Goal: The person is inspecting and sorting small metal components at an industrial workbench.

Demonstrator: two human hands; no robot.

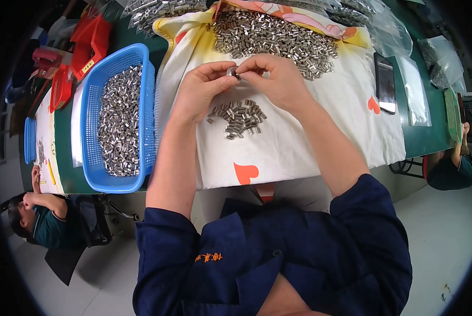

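My left hand (207, 87) and my right hand (275, 79) meet over the white cloth (320, 131), fingertips almost touching. Between the left thumb and fingers is a small shiny metal cylinder (231, 71). The right thumb and forefinger pinch at its right side, on a small darker metal bit whose kind I cannot make out. Just below the hands lies a small pile of short metal cylinders (238, 118). Beyond them a large heap of similar cylinders (273, 37) spreads over the cloth.
At my left stands a blue plastic basket (150, 105) full of small metal cylinders. Red bins (91, 45) sit farther left. To the right lie a dark phone (385, 84) and clear plastic bags (415, 92). Co-workers sit at left (51, 221) and right (452, 168).
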